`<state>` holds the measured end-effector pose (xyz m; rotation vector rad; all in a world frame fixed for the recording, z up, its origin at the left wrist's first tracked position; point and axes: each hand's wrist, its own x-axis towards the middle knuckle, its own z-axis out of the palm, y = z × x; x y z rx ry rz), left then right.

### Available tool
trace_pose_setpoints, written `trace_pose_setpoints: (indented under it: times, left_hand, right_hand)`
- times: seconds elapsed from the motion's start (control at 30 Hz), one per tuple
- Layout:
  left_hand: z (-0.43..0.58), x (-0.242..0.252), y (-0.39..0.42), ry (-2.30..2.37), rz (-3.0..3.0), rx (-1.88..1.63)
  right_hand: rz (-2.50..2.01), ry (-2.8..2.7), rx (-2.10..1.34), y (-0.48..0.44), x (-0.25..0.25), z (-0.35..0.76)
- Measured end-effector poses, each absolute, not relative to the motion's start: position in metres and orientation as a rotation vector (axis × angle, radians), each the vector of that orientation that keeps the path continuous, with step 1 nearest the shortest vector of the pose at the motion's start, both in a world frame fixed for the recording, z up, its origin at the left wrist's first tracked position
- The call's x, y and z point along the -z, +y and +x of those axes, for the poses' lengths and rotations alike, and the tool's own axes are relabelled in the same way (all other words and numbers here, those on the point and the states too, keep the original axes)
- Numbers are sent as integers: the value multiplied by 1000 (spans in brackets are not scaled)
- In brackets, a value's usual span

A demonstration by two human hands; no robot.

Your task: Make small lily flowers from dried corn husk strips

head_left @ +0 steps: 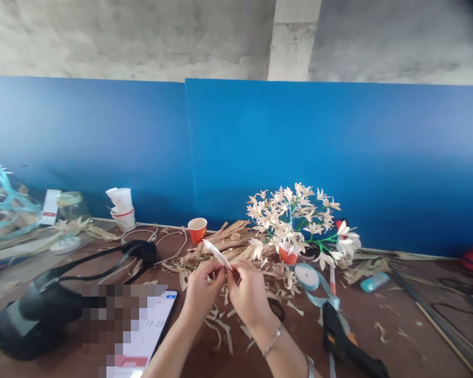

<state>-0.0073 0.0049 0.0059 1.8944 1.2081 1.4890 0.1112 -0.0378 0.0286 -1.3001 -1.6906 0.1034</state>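
Observation:
A slim, pale, pointed piece like a husk petal (216, 253) sticks up to the left from between my fingertips. My left hand (203, 286) pinches its lower end from the left. Thumb and fingers of my right hand (247, 287) close on the same end, touching the left fingertips. Just beyond both hands lies a pile of dried husk strips (230, 239), with cut scraps (223, 328) scattered below. To the right, a bunch of cream husk flowers (291, 210) on green stems stands in a red paper cup (287, 254).
A black glue gun (347, 338) and a light-blue ribbon roll (308, 276) lie on the right. On the left are a phone (152, 328) and a black strapped device (43, 310). Behind stand another red cup (197, 230), white cups (123, 210), a glass jar (71, 206) and a blue partition (260, 142).

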Motion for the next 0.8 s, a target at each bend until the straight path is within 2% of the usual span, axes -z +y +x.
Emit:
trace_pose_setpoints:
  times: [0.13,0.23,0.5,0.6,0.7,0.8]
  left_hand:
    - [-22,1,17,1323,1529,-1599]
    - [-36,4,27,1397,1128,-1815]
    - [-57,-9,35,1291,531,-2168]
    - [-55,-13,34,1174,506,-2175]
    - [-45,-15,30,1000,608,-2055]
    - [-34,-17,24,874,725,-1917]
  right_hand:
    - [-1268,-1680,-101,-46,-35,103]
    - [-1269,-1754,-169,-56,-48,101]
    - [-1497,-2325,-700,-76,-71,145]
    - [-1610,-2307,-787,-65,-60,150]
    - [-1744,-2020,-771,-47,-43,138]
    - [-1559,-1807,-697,-29,-22,124]
